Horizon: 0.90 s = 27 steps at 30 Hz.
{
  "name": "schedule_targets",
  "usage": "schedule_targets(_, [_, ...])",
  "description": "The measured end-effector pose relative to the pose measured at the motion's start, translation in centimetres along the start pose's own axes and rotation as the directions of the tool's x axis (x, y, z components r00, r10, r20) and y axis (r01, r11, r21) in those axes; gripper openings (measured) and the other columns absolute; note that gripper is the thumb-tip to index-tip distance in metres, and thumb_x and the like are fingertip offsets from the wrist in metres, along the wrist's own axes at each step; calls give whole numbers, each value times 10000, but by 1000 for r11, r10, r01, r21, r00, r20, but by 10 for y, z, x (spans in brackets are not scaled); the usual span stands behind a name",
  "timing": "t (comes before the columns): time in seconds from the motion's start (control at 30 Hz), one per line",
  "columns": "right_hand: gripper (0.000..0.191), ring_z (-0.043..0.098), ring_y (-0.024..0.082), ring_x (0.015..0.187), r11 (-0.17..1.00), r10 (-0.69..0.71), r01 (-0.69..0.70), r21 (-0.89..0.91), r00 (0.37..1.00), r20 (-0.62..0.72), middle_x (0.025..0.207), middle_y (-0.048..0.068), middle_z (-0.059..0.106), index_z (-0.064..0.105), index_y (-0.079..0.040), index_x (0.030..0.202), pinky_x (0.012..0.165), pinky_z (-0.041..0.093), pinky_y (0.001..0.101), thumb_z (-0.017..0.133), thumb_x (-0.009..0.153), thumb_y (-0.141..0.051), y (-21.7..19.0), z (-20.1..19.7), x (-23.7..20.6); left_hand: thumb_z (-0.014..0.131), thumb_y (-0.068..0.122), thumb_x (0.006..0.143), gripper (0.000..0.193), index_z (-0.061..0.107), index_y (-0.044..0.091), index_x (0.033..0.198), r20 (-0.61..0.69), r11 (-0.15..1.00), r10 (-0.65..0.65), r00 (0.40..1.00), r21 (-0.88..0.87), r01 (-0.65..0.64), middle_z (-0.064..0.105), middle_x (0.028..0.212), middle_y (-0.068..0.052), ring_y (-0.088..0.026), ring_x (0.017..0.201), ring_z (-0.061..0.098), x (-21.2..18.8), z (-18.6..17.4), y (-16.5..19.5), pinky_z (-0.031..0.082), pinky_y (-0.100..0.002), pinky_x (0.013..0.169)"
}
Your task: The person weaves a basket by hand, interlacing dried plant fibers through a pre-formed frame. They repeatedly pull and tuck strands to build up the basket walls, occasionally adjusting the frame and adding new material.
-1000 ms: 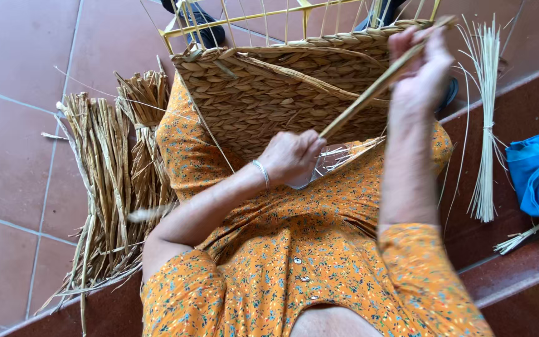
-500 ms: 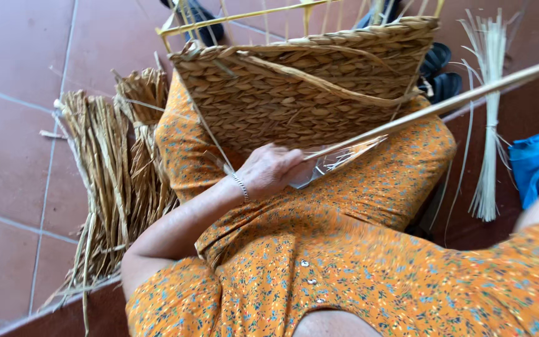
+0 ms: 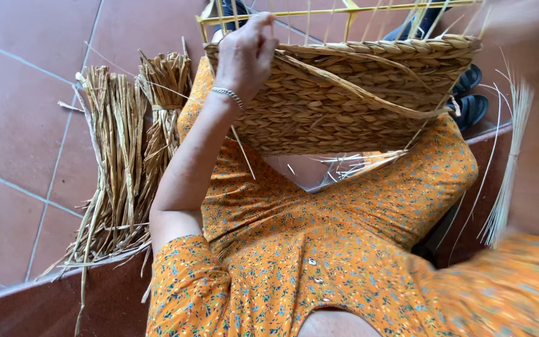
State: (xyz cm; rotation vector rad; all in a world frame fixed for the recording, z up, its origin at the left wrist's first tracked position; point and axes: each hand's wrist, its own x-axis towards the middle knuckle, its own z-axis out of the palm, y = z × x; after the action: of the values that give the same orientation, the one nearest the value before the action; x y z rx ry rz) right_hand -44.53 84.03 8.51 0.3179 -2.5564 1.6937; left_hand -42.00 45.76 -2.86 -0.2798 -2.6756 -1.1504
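The left hand (image 3: 247, 53) has moved up from the lower edge of the woven basket (image 3: 344, 100) to its top left corner. Its fingers now curl over the braided rim and grip it. The right arm has swung out to the right side; it is only a blur there, so I cannot tell how those fingers stand. The long strand it pulled across the basket half a second ago no longer shows. I judge that one pull is finished and the basket is now being held steady or turned.

The basket rests on the lap, against the orange dress (image 3: 319, 249). Its wall is tightly braided from dry tan fibre, yellow frame rods (image 3: 344, 11) stand bare above the rim, and loose ends hang below. Bundles of dry straw (image 3: 120, 162) lie on the floor at the left.
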Motion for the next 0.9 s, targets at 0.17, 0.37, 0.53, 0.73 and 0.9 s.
schedule_targets(0.17, [118,629,151,840,966,-234,251,-64,952,199,968,74,669,706,-35,1041,710,522,306,818,1015,-61,17,153,5,680,-10,992,113,607,27,1071,-105,962,274,956,48,-270,676,968,-111,-235,788,698,-1,2,-16,595,-347,683])
schedule_targets(0.37, [168,541,261,995,875,-351,391,-285,918,184,933,44,631,661,-89,991,855,469,416,823,1013,-130,23,214,15,707,-22,975,127,586,13,989,-171,909,416,893,93,-405,645,1237,-162,-250,992,734,-11,-6,-19,644,-336,828])
schedule_targets(0.53, [189,563,256,985,721,-512,539,-436,838,189,935,26,624,650,-115,972,869,430,450,830,968,-172,28,221,22,709,-22,935,136,585,4,985,-138,892,451,882,116,-437,582,1373,-221,-278,1089,696,-14,-17,-12,636,-350,882])
schedule_targets(0.73, [177,583,269,894,599,-583,597,-534,782,220,939,89,576,607,-72,949,763,478,417,776,977,-116,34,231,27,710,25,926,155,570,21,991,-74,836,527,847,227,-500,627,1292,-161,-288,1090,641,-10,-17,-15,613,-375,868])
schedule_targets(0.9, [210,664,251,818,746,-487,534,-398,845,221,920,82,616,603,-68,982,678,549,389,801,951,-131,31,226,30,702,61,1025,152,558,99,998,-137,948,298,945,158,-276,658,910,-85,-244,818,669,1,2,-24,572,-372,698])
